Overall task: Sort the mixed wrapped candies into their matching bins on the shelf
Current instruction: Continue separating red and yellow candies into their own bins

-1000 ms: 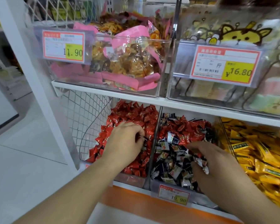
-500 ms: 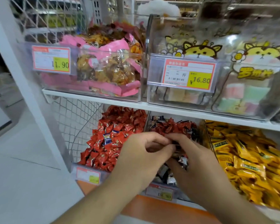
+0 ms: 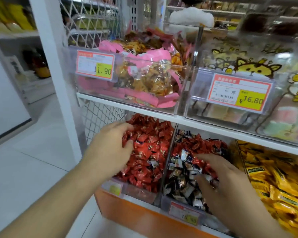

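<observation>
Right forearm comes in from five o'clock, and the right hand [image 3: 225, 182] lies palm-down in the middle bin [image 3: 182, 207], fingers bent and dug into the mixed heap of dark-and-white candies [image 3: 181, 177], with red ones under the fingertips; whether it actually pinches one I cannot tell, the pile hides the tips. Left forearm sweeps up from seven o'clock, and the left hand [image 3: 108, 150] hovers over the left bin [image 3: 138, 193], fingers loosely curled and spread apart, their tips touching the near edge of the red candies [image 3: 150, 148]; nothing shows between the fingers. A few dark-wrapped pieces sit among the red heap, just right of that hand. At three o'clock, the yellow packets [image 3: 272, 174] fill the right-hand bin. A blurred price tag [image 3: 185, 214] hangs on the front of the middle bin at six o'clock. Farther up, past the white shelf [image 3: 162, 115], the pink snack bags [image 3: 144, 79] at twelve o'clock carry a tag ending in .90, and the cat-printed bags [image 3: 251, 66] at one o'clock a 16.80 tag.
</observation>
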A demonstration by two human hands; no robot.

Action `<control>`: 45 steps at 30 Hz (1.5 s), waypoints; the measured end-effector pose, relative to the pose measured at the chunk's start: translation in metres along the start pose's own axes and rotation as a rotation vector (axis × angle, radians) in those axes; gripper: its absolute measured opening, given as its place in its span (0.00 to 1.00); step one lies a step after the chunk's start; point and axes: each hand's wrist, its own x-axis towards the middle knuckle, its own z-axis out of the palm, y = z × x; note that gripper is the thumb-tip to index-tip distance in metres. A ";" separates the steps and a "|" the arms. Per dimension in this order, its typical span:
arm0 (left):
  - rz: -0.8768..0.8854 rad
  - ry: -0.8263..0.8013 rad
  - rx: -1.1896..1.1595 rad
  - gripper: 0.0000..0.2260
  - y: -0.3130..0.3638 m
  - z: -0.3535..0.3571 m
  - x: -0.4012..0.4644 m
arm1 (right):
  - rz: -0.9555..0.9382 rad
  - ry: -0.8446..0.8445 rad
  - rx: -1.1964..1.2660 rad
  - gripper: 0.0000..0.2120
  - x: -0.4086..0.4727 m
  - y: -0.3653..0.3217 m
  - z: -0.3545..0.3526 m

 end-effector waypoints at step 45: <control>-0.234 -0.323 -0.183 0.41 -0.038 -0.007 -0.021 | -0.150 -0.049 0.032 0.17 0.068 -0.092 0.031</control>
